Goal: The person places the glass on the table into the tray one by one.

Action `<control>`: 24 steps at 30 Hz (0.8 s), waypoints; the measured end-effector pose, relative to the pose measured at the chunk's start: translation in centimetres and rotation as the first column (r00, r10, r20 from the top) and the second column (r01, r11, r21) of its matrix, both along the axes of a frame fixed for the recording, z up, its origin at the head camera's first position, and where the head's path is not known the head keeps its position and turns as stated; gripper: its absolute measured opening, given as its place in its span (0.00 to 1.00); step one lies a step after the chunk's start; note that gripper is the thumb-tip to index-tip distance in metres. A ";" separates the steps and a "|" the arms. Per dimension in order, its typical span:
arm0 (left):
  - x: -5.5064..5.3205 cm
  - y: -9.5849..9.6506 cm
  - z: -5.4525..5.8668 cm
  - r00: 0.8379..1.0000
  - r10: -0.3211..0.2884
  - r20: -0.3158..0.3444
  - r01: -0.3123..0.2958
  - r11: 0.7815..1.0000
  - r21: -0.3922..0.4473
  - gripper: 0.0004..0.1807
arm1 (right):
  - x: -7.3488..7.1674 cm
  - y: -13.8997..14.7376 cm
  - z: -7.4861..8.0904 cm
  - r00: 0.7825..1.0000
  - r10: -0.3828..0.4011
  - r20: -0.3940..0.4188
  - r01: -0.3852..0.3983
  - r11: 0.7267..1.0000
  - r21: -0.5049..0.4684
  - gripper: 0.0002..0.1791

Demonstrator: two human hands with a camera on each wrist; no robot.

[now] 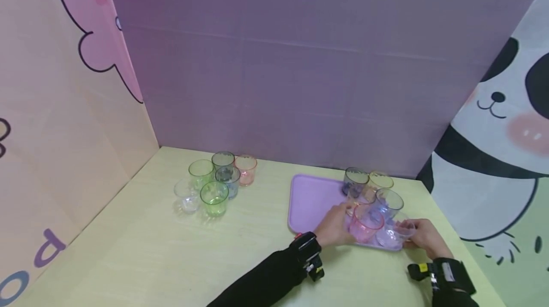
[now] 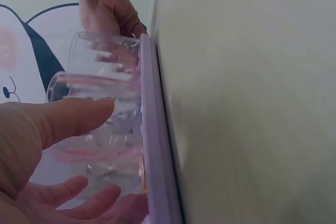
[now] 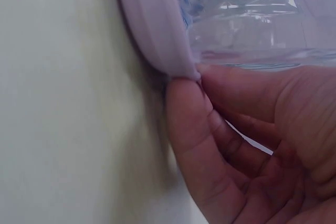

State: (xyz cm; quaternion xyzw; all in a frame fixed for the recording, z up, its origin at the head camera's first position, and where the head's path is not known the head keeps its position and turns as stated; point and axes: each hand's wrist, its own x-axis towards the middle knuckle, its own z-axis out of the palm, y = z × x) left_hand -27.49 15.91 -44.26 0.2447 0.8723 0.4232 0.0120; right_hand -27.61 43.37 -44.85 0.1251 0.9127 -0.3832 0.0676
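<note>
A lilac tray (image 1: 315,197) lies on the table at the right, with several tinted drinking glasses grouped on its right half. My left hand (image 1: 335,227) is beside the pink glass (image 1: 366,226) at the tray's front. In the left wrist view its thumb (image 2: 84,119) extends across the glass, and the loosely bent fingers lie apart from the thumb. At the front right corner, my right hand (image 1: 426,236) pinches the tray's rim (image 3: 181,51) between thumb and finger, close beside a clear glass (image 1: 405,230). Behind stand a dark glass (image 1: 355,183), a yellow-rimmed glass (image 1: 381,180) and a bluish glass (image 1: 390,199).
On the table's left stands a second cluster of glasses: green ones including a front green glass (image 1: 214,202), a pink glass (image 1: 246,171), a blue-grey glass (image 1: 229,183) and a clear glass (image 1: 187,197). A purple cloth wall (image 1: 279,83) rises behind the table, with printed panels at both sides.
</note>
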 end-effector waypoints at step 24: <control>-5.7 -9.9 4.3 0.958 0.192 -0.212 -0.233 0.954 -0.190 0.22 | 0.1 -0.2 0.2 1.000 -0.011 0.003 0.011 1.000 0.000 0.25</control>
